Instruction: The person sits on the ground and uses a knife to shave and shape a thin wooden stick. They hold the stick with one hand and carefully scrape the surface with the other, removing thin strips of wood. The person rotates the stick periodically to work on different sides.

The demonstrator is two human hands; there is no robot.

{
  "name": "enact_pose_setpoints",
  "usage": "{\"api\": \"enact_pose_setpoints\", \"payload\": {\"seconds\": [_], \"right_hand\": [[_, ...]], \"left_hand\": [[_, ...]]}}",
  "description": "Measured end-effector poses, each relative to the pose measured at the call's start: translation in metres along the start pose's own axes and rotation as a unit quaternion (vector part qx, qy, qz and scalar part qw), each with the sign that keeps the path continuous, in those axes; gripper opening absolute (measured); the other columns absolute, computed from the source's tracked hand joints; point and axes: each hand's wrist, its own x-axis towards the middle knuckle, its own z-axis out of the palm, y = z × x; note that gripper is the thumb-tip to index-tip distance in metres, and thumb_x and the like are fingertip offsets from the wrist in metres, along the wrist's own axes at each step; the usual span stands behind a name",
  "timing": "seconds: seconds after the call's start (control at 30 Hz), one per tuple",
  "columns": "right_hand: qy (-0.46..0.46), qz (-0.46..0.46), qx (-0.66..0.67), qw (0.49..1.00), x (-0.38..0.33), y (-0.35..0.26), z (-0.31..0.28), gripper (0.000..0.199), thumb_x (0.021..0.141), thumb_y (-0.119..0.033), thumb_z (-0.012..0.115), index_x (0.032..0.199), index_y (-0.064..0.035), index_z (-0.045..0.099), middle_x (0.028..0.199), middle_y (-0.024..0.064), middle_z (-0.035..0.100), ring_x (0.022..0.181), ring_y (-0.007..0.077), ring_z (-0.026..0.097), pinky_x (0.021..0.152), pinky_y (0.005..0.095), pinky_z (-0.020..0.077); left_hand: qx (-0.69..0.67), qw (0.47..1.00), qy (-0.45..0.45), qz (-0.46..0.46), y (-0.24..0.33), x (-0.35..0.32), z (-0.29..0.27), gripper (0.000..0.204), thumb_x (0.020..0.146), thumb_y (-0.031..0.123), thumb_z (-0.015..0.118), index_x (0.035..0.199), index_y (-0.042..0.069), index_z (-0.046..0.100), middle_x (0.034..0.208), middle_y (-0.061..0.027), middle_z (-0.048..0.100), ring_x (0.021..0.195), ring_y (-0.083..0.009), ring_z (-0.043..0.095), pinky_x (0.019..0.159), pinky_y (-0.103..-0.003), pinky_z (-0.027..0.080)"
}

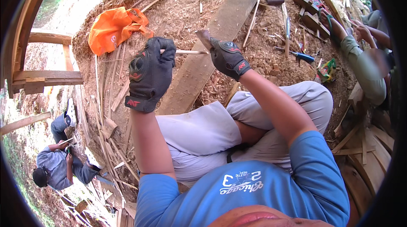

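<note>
Now, head view, stick (186,52): held crosswise above plank (235,19), between the two gloves.
Left hand (151,71): closed fist round its left end.
Right hand (229,58): fingers curled, pinching a brown piece (203,38) at stick's right end; grip on stick itself, cannot tell.
Handling: I judge light, stiff, snaps if bent hard.
Hold: probably best near the ends.

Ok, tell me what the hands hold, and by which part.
Left hand: thin pale wooden stick, by its left end. Right hand: flat brown piece, by its right side.
</note>
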Motion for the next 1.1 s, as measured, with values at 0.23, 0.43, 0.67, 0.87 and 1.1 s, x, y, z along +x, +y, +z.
{"api": "enact_pose_setpoints", "payload": {"seconds": [0.23,0.43,0.67,0.87,1.1], "right_hand": [[-0.017,0.005,-0.035,0.999,0.002,0.021,0.003,0.027,0.098,-0.015,0.049,0.112,-0.0009,0.068,0.096,0.0293,0.071,0.093,0.0485,0.069,0.083,0.0553,0.054],[-0.024,0.003,-0.051,0.998,0.004,0.02,-0.005,0.029,0.097,-0.015,0.051,0.117,-0.0015,0.066,0.092,0.0267,0.072,0.091,0.0471,0.07,0.08,0.055,0.0548],[-0.104,-0.009,-0.056,0.993,-0.008,0.003,-0.001,0.041,0.099,-0.016,0.049,0.139,-0.0105,0.054,0.091,0.0242,0.072,0.085,0.0444,0.071,0.073,0.0537,0.0548],[-0.113,-0.027,-0.049,0.992,-0.01,0.01,0.01,0.038,0.101,-0.018,0.047,0.137,-0.012,0.056,0.09,0.0245,0.071,0.084,0.0444,0.07,0.073,0.0542,0.054],[-0.075,-0.06,-0.057,0.994,-0.014,0.014,0.015,0.04,0.1,-0.017,0.05,0.139,-0.0162,0.057,0.084,0.0239,0.069,0.078,0.044,0.068,0.069,0.0541,0.053]], "left_hand": [[0.034,0.998,0.045,0.026,-0.006,0.002,0.004,0.03,0.104,0.038,0.066,0.097,0.009,0.067,0.075,-0.0103,0.068,0.067,-0.0287,0.069,0.064,-0.044,0.052],[0.097,0.985,0.048,-0.138,0.03,-0.004,-0.003,0.04,0.104,0.047,0.062,0.091,0.009,0.065,0.066,-0.0085,0.067,0.063,-0.0278,0.068,0.062,-0.044,0.051],[0.232,0.966,0.072,-0.088,0.023,-0.01,0.003,0.049,0.105,0.054,0.056,0.093,0.008,0.065,0.067,-0.0134,0.067,0.066,-0.0348,0.069,0.065,-0.048,0.052],[0.264,0.962,-0.007,-0.074,0.029,-0.024,-0.016,0.049,0.105,0.054,0.055,0.097,0.008,0.068,0.083,-0.0194,0.069,0.078,-0.0433,0.068,0.07,-0.053,0.051],[0.273,0.96,-0.052,-0.025,0.037,-0.027,-0.021,0.042,0.103,0.045,0.062,0.09,0.006,0.069,0.074,-0.0191,0.066,0.075,-0.0424,0.068,0.068,-0.051,0.051]]}}
